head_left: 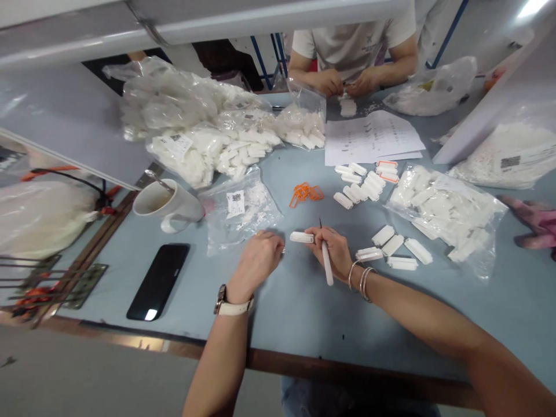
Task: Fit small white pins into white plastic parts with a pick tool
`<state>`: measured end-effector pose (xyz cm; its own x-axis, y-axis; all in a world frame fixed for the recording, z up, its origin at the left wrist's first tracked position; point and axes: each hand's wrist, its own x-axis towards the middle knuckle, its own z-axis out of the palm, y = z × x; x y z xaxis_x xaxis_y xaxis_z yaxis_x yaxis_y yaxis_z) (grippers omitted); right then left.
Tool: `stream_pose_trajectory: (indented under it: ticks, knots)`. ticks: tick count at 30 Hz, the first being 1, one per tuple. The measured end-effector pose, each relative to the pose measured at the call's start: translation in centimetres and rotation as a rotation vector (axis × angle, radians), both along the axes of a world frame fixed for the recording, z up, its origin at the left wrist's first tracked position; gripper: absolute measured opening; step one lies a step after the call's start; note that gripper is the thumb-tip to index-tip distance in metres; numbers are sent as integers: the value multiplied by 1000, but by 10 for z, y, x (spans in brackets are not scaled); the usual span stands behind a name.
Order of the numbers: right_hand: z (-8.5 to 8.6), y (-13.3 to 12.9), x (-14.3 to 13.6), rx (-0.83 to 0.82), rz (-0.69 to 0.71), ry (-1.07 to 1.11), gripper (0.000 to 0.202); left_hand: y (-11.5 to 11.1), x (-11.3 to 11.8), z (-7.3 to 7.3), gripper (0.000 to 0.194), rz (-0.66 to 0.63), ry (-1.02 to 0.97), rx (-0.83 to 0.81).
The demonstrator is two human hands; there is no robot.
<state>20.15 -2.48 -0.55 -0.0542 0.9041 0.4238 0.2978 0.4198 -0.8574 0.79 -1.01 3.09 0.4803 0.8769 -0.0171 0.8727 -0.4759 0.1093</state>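
My right hand (333, 250) is closed on a small oblong white plastic part (302, 237), held level by one end. The same hand also holds a slim tool with a white handle (326, 266) and a thin dark tip pointing away from me. To the left, my left hand (259, 259) rests by the table surface with its fingers curled together; what they pinch, if anything, is too small to tell. It is close to a clear bag of tiny white pieces (256, 205). Several orange rectangular frames (306, 194) lie beyond my hands. Loose white parts (393, 245) lie right of my right hand.
A mug with a spoon (167, 202) and a black phone (158, 282) stand left. Bags of white parts (195, 150) fill the back left; another bag (447, 208) lies right. Further white parts (360, 188) lie near paper sheets (373, 138). A co-worker's hands (343, 82) work opposite.
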Motion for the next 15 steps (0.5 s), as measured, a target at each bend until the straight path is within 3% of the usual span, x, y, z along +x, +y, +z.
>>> stream_pose_trajectory:
  ticks: [15]
  knots:
    - [-1,1,1,-19,5,-5,22,2,5,-5,17,-34,-64,9]
